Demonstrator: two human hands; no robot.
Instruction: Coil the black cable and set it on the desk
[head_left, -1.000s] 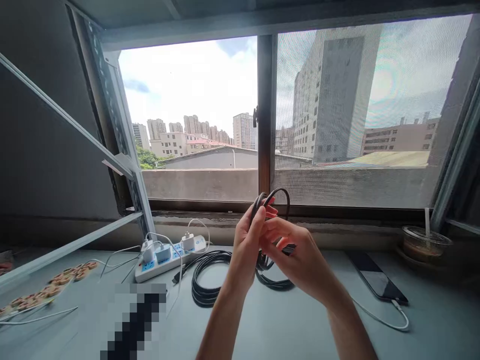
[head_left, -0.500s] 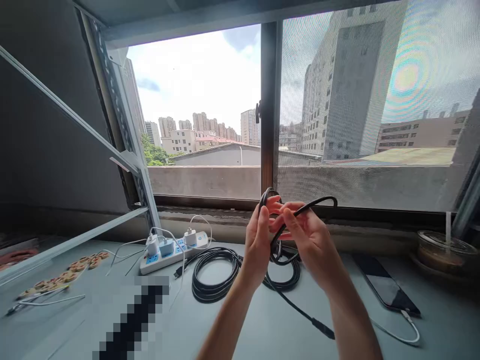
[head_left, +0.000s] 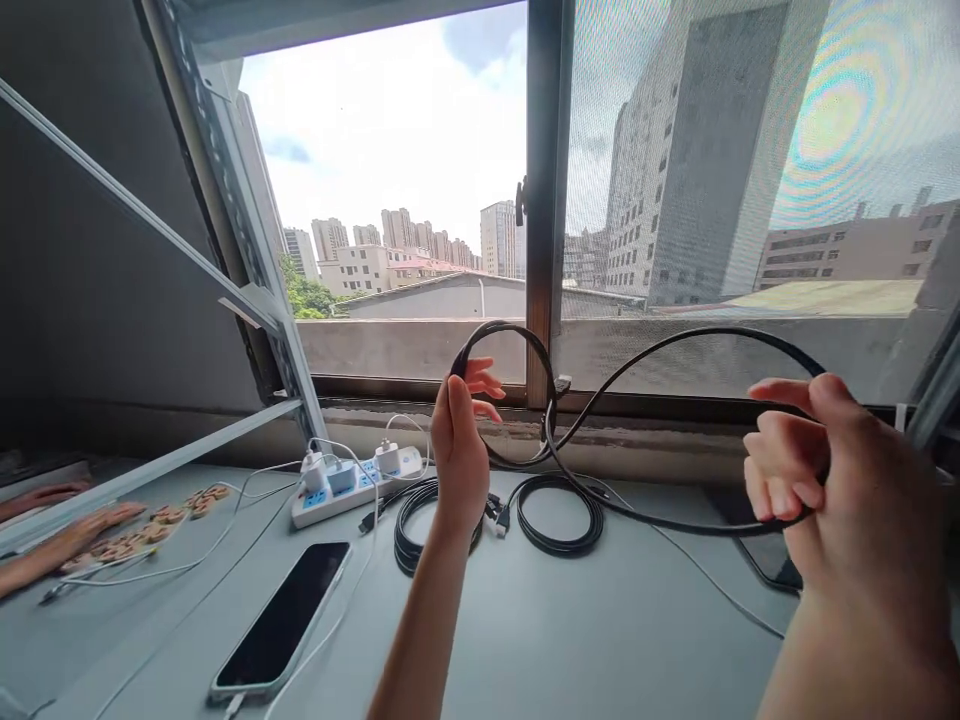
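Note:
A black cable (head_left: 720, 331) is stretched in the air between my two hands. My left hand (head_left: 465, 450) pinches one side of a round coil of it between thumb and fingers, the other fingers loosely spread. A connector end (head_left: 562, 384) shows at the coil's right side. My right hand (head_left: 817, 460), far to the right, is curled around the wide loop drawn out from that coil. Below, on the table, lie two more black cable coils, a left one (head_left: 405, 548) partly behind my left wrist and a right one (head_left: 562, 546), with plugs between them.
A white power strip (head_left: 300, 515) with chargers stands at the back left. One phone (head_left: 281, 620) lies front left; another phone (head_left: 769, 568) is partly hidden behind my right hand. At far left another person's hand (head_left: 112, 518) is by small tan pieces (head_left: 166, 515). A metal shelf post (head_left: 296, 370) rises by the window.
My hands have moved apart, the right one far to the right, drawing out a wide loop of cable. The coil in my left hand shows larger. Another person's hands have appeared at far left.

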